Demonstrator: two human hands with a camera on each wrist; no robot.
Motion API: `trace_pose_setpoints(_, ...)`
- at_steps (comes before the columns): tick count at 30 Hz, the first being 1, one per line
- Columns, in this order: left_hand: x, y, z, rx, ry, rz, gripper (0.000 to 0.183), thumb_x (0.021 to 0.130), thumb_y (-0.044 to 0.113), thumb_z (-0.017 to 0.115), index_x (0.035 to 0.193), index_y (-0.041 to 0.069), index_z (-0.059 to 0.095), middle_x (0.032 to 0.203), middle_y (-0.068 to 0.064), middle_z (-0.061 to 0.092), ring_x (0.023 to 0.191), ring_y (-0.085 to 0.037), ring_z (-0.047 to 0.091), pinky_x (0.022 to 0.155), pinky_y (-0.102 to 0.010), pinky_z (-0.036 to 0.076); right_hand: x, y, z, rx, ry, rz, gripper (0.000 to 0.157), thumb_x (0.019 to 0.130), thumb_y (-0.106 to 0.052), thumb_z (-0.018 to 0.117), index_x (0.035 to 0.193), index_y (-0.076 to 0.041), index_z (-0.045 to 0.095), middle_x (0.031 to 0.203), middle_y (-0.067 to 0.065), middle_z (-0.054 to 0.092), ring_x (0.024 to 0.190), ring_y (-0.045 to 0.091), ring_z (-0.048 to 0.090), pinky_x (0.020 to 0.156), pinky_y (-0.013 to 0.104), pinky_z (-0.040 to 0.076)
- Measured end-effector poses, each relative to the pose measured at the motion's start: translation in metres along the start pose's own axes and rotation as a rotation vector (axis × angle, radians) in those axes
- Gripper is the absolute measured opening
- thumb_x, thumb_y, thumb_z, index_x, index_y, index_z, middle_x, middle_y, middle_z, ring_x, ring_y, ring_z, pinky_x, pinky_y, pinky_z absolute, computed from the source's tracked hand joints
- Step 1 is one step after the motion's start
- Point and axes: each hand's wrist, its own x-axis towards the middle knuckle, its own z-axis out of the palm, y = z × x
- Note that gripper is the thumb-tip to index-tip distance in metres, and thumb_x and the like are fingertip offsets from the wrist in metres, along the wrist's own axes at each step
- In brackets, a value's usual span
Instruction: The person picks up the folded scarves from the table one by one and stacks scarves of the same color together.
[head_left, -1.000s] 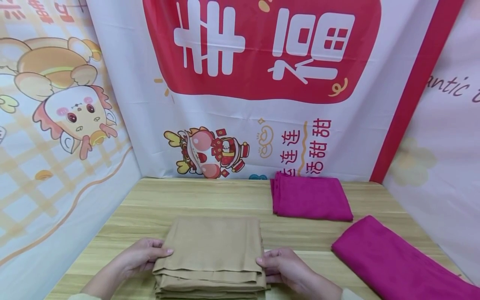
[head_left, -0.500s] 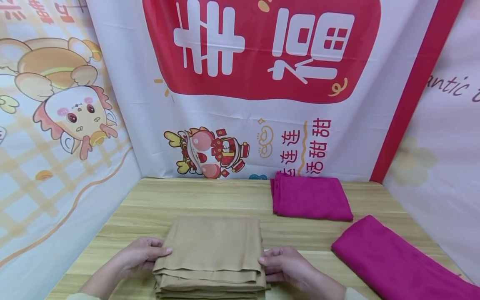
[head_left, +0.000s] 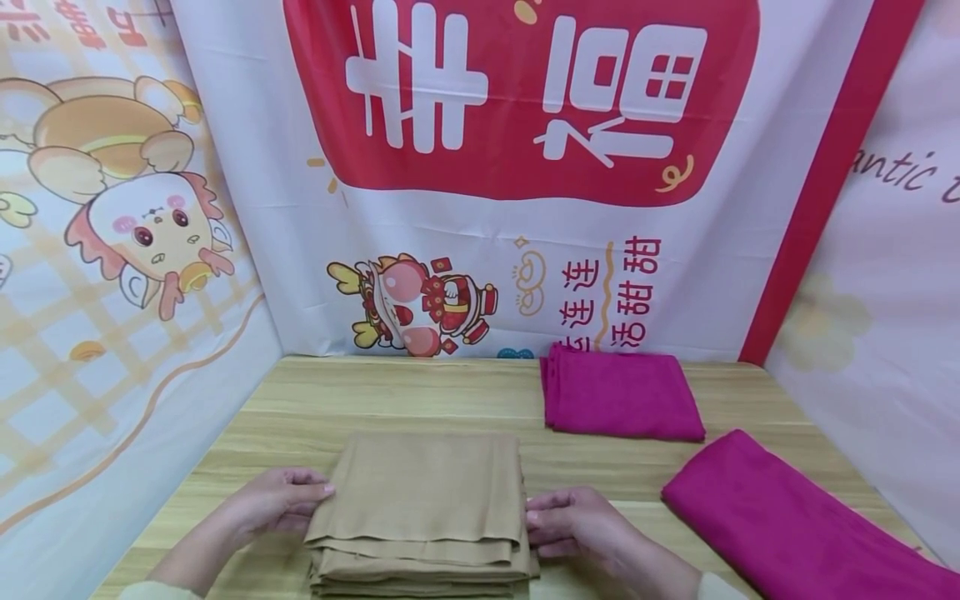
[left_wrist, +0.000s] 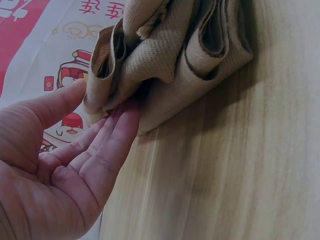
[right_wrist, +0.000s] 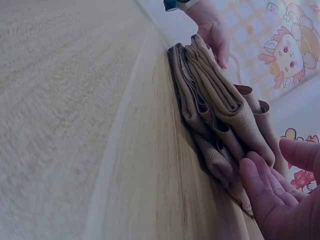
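Observation:
A stack of folded tan cloth (head_left: 431, 492) lies near the table's front, its layers showing along the near edge. My left hand (head_left: 277, 504) is at its left side; in the left wrist view its fairly straight fingers (left_wrist: 112, 145) touch the folds, and the thumb tip lies by the upper edge. On the opposite side is my right hand (head_left: 581, 529). In the right wrist view its extended fingers (right_wrist: 265, 185) meet the side of the tan cloth (right_wrist: 220, 100), with the thumb held apart. Neither thumb presses on top of the stack.
A folded magenta cloth (head_left: 622, 396) lies at the back right of the wooden table (head_left: 322, 400). Another magenta cloth (head_left: 795, 525), longer, runs off the right front. Printed hangings (head_left: 262, 192) stand behind and on both sides.
Both thumbs have come off the top of the tan cloth to its sides, and the left hand has shifted slightly up and outward. The cloths have stayed in place.

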Motion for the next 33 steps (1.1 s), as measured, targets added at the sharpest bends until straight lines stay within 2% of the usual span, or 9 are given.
trace_pose_setpoints(5,-0.001,0.004,-0.006,0.036,0.02,0.002,0.045,0.093,0.016,0.066,0.12,-0.017,0.051,0.099,-0.011,0.069,0.09,-0.027,0.067,0.079,-0.042,0.057,-0.001,-0.003,-0.005,0.002,0.013,0.003,0.028,0.089,-0.008,0.068,0.111,0.009,0.062,0.092,0.01,0.07,0.083,0.022,0.068,0.075,0.037,0.058)
trace_pose_setpoints(8,-0.001,0.009,-0.009,0.042,0.01,0.018,0.042,0.094,0.015,0.064,0.118,-0.017,0.052,0.098,-0.008,0.068,0.089,-0.024,0.067,0.079,-0.041,0.057,-0.002,-0.007,-0.008,0.005,0.016,-0.002,0.031,0.089,-0.009,0.068,0.113,0.011,0.06,0.094,0.011,0.07,0.084,0.022,0.068,0.076,0.037,0.058)
trace_pose_setpoints(14,0.001,0.026,-0.011,0.05,0.012,0.051,0.043,0.095,0.015,0.063,0.119,-0.019,0.049,0.097,-0.01,0.068,0.089,-0.022,0.066,0.08,-0.04,0.057,-0.005,-0.013,-0.015,0.006,0.025,-0.018,0.034,0.09,-0.01,0.068,0.115,0.012,0.058,0.095,0.011,0.071,0.085,0.021,0.069,0.076,0.036,0.058)
trace_pose_setpoints(19,0.005,0.041,-0.007,0.092,0.038,0.061,0.045,0.094,0.015,0.064,0.12,-0.019,0.049,0.098,-0.012,0.067,0.09,-0.023,0.066,0.079,-0.04,0.057,-0.007,-0.018,-0.023,0.031,0.013,-0.034,0.035,0.091,-0.01,0.066,0.117,0.012,0.057,0.095,0.009,0.07,0.087,0.021,0.068,0.079,0.038,0.057)
trace_pose_setpoints(25,0.017,0.057,0.01,0.12,0.045,0.081,0.044,0.093,0.015,0.067,0.119,-0.017,0.051,0.099,-0.015,0.066,0.089,-0.025,0.065,0.077,-0.04,0.057,-0.011,-0.026,-0.033,0.039,0.024,-0.041,0.032,0.092,-0.012,0.066,0.116,0.009,0.057,0.098,0.009,0.069,0.096,0.024,0.066,0.087,0.044,0.054)
trace_pose_setpoints(33,0.038,0.073,0.051,0.192,0.035,0.091,0.04,0.09,0.02,0.072,0.114,-0.009,0.06,0.101,-0.017,0.067,0.091,-0.031,0.067,0.075,-0.04,0.058,-0.017,-0.037,-0.051,0.047,0.034,-0.06,0.027,0.095,-0.012,0.063,0.115,0.005,0.059,0.101,0.008,0.067,0.098,0.021,0.064,0.088,0.041,0.053)
